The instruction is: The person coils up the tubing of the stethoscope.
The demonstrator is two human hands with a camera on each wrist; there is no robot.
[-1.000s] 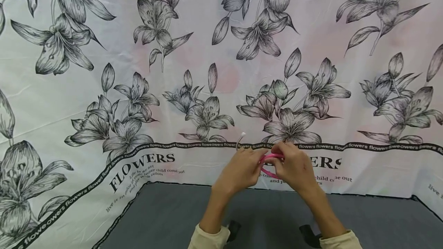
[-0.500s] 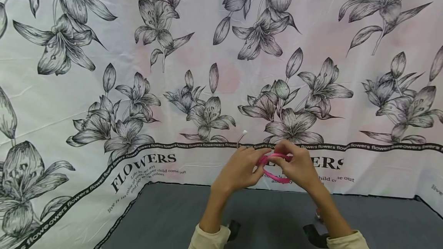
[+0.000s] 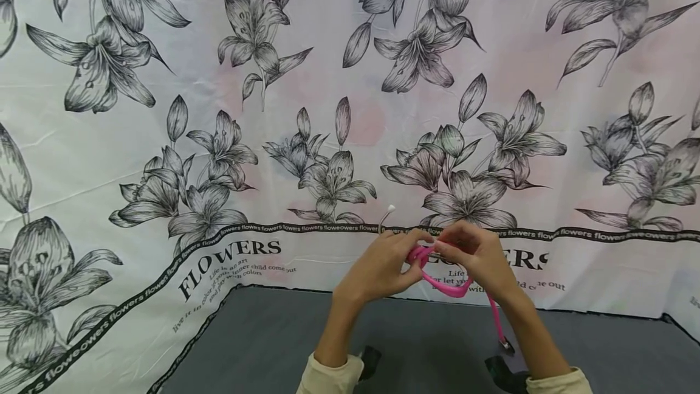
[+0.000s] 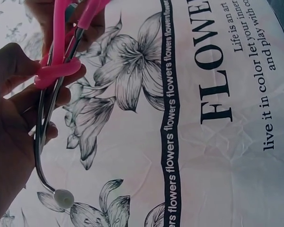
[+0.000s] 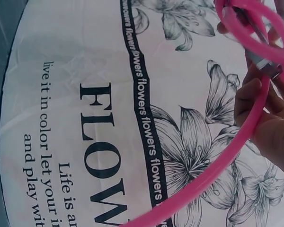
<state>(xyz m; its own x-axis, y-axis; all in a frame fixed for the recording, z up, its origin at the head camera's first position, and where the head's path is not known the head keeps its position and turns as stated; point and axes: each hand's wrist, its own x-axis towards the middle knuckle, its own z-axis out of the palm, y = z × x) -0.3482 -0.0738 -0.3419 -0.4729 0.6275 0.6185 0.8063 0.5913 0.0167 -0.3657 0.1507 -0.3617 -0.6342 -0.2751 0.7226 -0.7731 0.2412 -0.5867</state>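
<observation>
A stethoscope with pink tubing (image 3: 445,287) is held in the air between both hands. My left hand (image 3: 383,265) grips its metal ear tubes (image 4: 41,125), where the tubing is looped around them. One white ear tip (image 4: 64,198) sticks out beyond that hand, also showing above it in the head view. My right hand (image 3: 480,255) pinches the tubing close to the left fingertips. Below the right hand, a length of tubing hangs down to a metal end piece (image 3: 506,345) near the right forearm. The fingers partly hide where the loops cross.
A dark grey table top (image 3: 284,339) lies under the forearms. Behind it hangs a white cloth (image 3: 328,157) printed with lilies and lettering. Black pieces (image 3: 369,362) sit beside both wrists.
My right hand has moved slightly right, and the pink loop hangs wider and lower. The tubing's metal end has come into view beside the right forearm. The left hand keeps its grip.
</observation>
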